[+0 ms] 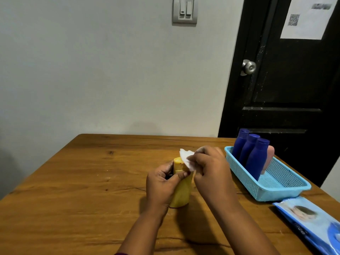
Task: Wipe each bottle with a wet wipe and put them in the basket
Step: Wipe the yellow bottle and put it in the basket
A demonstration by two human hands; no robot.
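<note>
Light was dim and even, cool grey on the wall and warm on the table. It came from above and ahead: the bottle and both forearms threw soft dark shadows toward the viewer. The wipe was the brightest spot, nearly blown out, and the knob carried a small glint. The door sank to near black with little detail. The right hand looked soft and smeared at the fingertips; the left hand was sharper. The paper had blurred print. Wide-angle bending tilted the door and stretched the pack in the corner.
</note>
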